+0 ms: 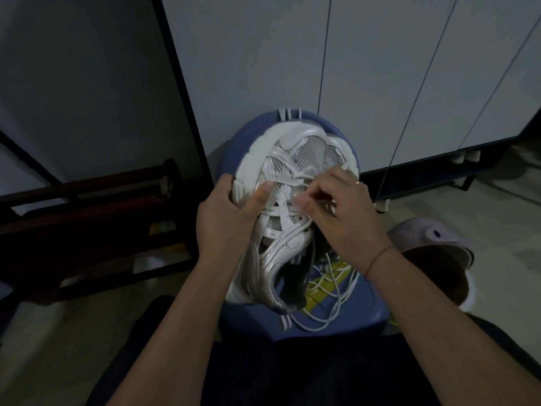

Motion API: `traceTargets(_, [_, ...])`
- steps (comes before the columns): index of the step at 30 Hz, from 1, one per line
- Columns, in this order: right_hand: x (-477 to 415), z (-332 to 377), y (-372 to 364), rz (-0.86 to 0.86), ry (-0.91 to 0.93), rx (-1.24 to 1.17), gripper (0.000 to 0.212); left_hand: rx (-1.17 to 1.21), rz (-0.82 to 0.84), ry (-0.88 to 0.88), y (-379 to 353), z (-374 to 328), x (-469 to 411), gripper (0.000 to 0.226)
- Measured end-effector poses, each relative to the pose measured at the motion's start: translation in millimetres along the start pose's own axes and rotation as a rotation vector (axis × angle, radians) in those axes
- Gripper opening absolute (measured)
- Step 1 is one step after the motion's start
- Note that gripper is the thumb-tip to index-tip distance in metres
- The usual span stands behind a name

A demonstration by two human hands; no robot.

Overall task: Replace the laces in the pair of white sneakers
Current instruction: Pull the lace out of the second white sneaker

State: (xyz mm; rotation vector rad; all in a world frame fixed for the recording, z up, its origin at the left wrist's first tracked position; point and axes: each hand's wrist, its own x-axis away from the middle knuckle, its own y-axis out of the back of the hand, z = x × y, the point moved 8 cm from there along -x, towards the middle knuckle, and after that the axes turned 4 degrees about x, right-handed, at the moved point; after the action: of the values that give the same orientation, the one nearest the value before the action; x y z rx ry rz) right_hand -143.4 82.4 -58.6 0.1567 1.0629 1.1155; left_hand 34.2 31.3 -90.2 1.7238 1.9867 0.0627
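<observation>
One-handed, gripping the white sneaker [295,153] by its sole edge with the left hand [225,221], thumb pressing the upper; pinching the lace [293,180] at the eyelets with the right hand [342,212]. Lying lengthwise on the blue stool [336,323], toe pointing away, heel nearest.

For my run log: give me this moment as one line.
left hand: grips sneaker | right hand: pinches lace at eyelets | loose lace: on blue stool

Sneaker [295,159] on stool [336,326]; slipper [424,232] R.
</observation>
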Motion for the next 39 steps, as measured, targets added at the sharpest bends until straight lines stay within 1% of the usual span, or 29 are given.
traceTargets(2, [-1.9, -10.6, 12.1, -0.080, -0.087, -0.138, 0.022, 0.044, -0.005, 0.012, 2.8, -1.4, 0.0, 0.034])
traceTargets(4, [-2.5, -34.7, 29.9, -0.194, -0.245, -0.230, 0.022, 0.070, -0.029, 0.016, 8.6, -2.9, -1.1, 0.030])
traceTargets(6, [0.4, -62.7, 46.5, -0.313, -0.386, -0.239, 0.025, 0.066, -0.051, 0.018, 13.8, -2.3, -2.6, 0.030])
traceTargets(7, [1.8, -73.2, 49.8, -0.334, -0.437, -0.225, 0.026, 0.060, -0.057, 0.021, 15.3, -1.4, -3.1, 0.031])
traceTargets(8, [2.3, -78.3, 48.0, -0.311, -0.465, -0.204, 0.025, 0.051, -0.058, 0.022, 15.4, -0.3, -3.6, 0.032])
traceTargets(10, [0.9, -71.5, 35.9, -0.212, -0.426, -0.170, 0.016, 0.028, -0.040, 0.020, 12.2, 1.6, -3.6, 0.033])
traceTargets(13, [-1.9, -33.9, 16.3, -0.078, -0.205, -0.137, 0.009, 0.007, -0.017, 0.012, 5.8, 3.1, -3.1, 0.036])
traceTargets(14, [-2.0, -22.8, 9.2, -0.026, -0.134, -0.095, 0.010, -0.007, -0.014, 0.002, 4.2, 2.8, -2.8, 0.039])
traceTargets(16, [-0.7, -7.4, -1.3, 0.028, -0.022, 0.019, 0.023, -0.024, -0.015, -0.013, 2.5, 1.5, -2.1, 0.044])
traceTargets(18, [0.9, -0.6, -7.0, 0.036, 0.012, 0.025, 0.026, -0.027, -0.017, -0.015, 2.3, 1.4, -1.7, 0.045])
traceTargets(19, [1.1, 0.1, -7.6, 0.043, 0.000, -0.034, 0.023, -0.027, -0.015, -0.013, 2.5, 1.2, -1.4, 0.043])
traceTargets(21, [-1.6, -11.2, -1.2, 0.010, -0.128, -0.256, 0.019, -0.003, -0.008, -0.004, 3.6, 0.8, -1.3, 0.037])
traceTargets(24, [-2.5, -49.8, 21.9, -0.247, -0.424, -0.667, 0.025, 0.053, -0.018, 0.015, 7.7, 0.8, -2.7, 0.032])
traceTargets(26, [1.9, -66.7, 24.1, -0.331, -0.540, -0.774, 0.031, 0.067, -0.023, 0.020, 8.6, 0.9, -3.2, 0.031])
traceTargets(28, [5.4, -71.2, 22.0, -0.331, -0.576, -0.738, 0.037, 0.076, -0.009, 0.025, 5.7, 0.8, -2.4, 0.029])
traceTargets(29, [5.7, -69.3, 23.6, -0.310, -0.558, -0.656, 0.036, 0.078, -0.001, 0.026, 3.8, 0.4, -1.6, 0.029])
traceTargets(31, [0.7, -54.3, 29.7, -0.219, -0.432, -0.424, 0.027, 0.068, 0.003, 0.020, 1.7, -1.1, -0.4, 0.031])
traceTargets(32, [-1.9, -44.4, 31.1, -0.169, -0.353, -0.348, 0.022, 0.058, -0.001, 0.015, 1.7, -2.0, -0.1, 0.033])
traceTargets(35, [-2.0, -15.8, 17.2, 0.010, -0.159, -0.213, 0.015, 0.042, -0.006, 0.010, 1.7, -1.1, -0.9, 0.035])
traceTargets(37, [0.0, -7.2, 3.4, 0.089, -0.081, -0.060, 0.017, 0.048, -0.002, 0.012, 0.4, -0.3, -0.8, 0.036])
traceTargets(39, [-0.1, -5.1, 0.0, 0.078, -0.005, 0.024, 0.025, 0.060, -0.002, 0.013, -0.1, -0.6, -0.3, 0.035])
